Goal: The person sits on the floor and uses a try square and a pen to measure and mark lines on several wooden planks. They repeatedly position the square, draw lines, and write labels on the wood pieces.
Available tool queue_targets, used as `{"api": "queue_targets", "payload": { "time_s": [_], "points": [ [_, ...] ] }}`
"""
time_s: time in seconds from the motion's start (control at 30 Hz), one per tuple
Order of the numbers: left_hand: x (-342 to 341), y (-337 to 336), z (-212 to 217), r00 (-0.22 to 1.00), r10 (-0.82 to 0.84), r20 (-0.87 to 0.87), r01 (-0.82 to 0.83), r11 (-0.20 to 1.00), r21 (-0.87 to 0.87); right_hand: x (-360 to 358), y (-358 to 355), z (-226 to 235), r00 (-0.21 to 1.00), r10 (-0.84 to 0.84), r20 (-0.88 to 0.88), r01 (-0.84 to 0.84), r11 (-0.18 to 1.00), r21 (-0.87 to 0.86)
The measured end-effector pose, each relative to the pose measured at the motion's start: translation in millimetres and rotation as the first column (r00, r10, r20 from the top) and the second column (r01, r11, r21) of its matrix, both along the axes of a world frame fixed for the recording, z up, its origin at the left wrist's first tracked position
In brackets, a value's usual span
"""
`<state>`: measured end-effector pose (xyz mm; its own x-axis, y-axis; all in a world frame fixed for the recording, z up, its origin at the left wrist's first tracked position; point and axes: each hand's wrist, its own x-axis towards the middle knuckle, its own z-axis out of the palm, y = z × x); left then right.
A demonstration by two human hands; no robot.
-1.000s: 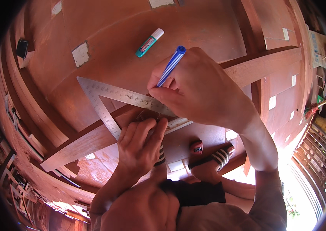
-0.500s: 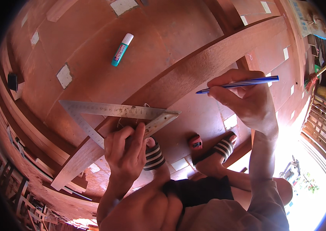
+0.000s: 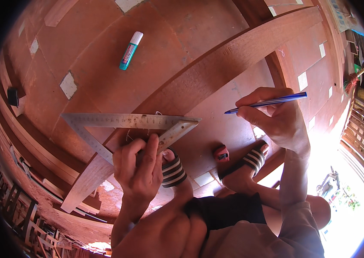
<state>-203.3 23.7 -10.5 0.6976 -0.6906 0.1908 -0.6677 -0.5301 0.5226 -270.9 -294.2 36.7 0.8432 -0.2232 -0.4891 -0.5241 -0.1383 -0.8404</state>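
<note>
My left hand (image 3: pixel 138 172) grips a metal triangle ruler (image 3: pixel 126 121) by its short side. The ruler lies across a long wooden plank (image 3: pixel 216 71) that slants from the lower left to the upper right. Small curled white marks or strings show by the ruler's edge; I cannot tell which. In my right hand (image 3: pixel 279 120) is a blue-and-white striped pen (image 3: pixel 272 102), pinched between thumb and fingers, its tip pointing left. The pen is held above the floor, to the right of the ruler and apart from the plank.
A green-and-white glue-like tube (image 3: pixel 131 50) lies on the reddish tiled floor (image 3: pixel 87 56) beyond the plank. Near my sandalled feet sits a small red tool (image 3: pixel 221 153). Stacked boards (image 3: pixel 35 146) run along the left. A broom (image 3: pixel 356 79) leans at the far right.
My right hand with the pen has moved slightly down. The view has shifted a little, and the left hand stays on the ruler over the plank.
</note>
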Motion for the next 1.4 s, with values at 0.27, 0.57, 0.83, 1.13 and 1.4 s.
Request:
{"api": "queue_targets", "payload": {
  "time_s": [0.27, 0.57, 0.83, 1.13, 1.4],
  "points": [
    [1, -1, 1, 1.000, -0.004, -0.002, 0.004, 1.000, -0.014, 10, 14, 13, 0.995, 0.000, 0.096, 0.010, 0.995, -0.098],
    [1, 0, 1, 0.999, -0.006, -0.034, 0.005, 1.000, -0.010, 36, 29, 20, 0.979, -0.005, 0.202, 0.014, 0.999, -0.046],
    [-1, 2, -1, 0.999, 0.020, -0.046, -0.020, 1.000, -0.008, 46, 48, 10, 0.985, -0.029, 0.168, 0.029, 1.000, 0.001],
    [-1, 2, 0, 0.999, 0.026, -0.044, -0.026, 1.000, -0.006, 60, 74, -8, 0.968, 0.122, 0.218, -0.086, 0.982, -0.169],
    [0, 1, 0, 0.999, 0.022, -0.037, -0.022, 1.000, -0.001, 63, 70, -10, 0.968, 0.148, 0.203, -0.120, 0.982, -0.144]
  ]
}}
